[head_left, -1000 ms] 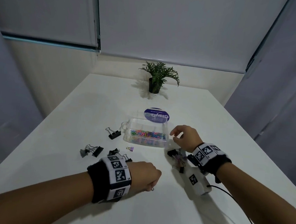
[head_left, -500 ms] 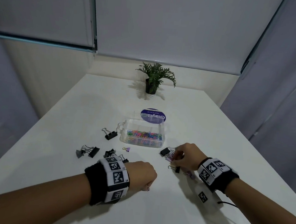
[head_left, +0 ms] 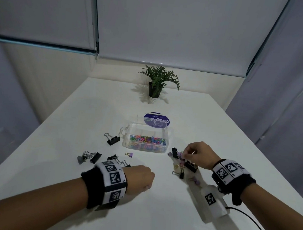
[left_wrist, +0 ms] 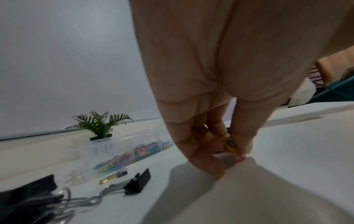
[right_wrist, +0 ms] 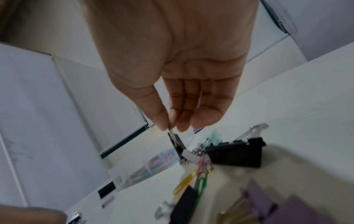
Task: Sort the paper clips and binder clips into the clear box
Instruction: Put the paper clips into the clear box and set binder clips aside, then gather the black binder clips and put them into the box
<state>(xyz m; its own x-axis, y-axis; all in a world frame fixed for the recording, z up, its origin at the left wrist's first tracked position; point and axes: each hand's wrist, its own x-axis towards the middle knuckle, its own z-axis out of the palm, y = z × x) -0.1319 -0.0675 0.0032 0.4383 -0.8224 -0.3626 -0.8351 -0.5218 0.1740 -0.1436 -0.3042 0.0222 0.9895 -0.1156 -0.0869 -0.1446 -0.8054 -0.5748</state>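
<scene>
The clear box (head_left: 165, 133) sits mid-table with its front compartments full of coloured paper clips (head_left: 147, 139). My right hand (head_left: 184, 154) hovers over a pile of black and purple binder clips (head_left: 190, 166) just right of the box. In the right wrist view its thumb and forefinger (right_wrist: 169, 128) pinch the wire handle of a small black binder clip (right_wrist: 177, 144). My left hand (head_left: 146, 185) rests as a fist on the table. In the left wrist view its fingertips (left_wrist: 220, 133) hold a yellow paper clip (left_wrist: 230, 145).
Left of the box lie several black binder clips (head_left: 112, 140) (head_left: 90, 157) and a small purple one (head_left: 130, 154). The box lid (head_left: 156, 120) with its purple label lies behind the box. A potted plant (head_left: 156, 86) stands at the far edge. A white tagged device (head_left: 212, 201) with a cable lies near my right wrist.
My right hand came back from the box to the pile at its right and has pinched a black binder clip. The left fist stayed in place.
</scene>
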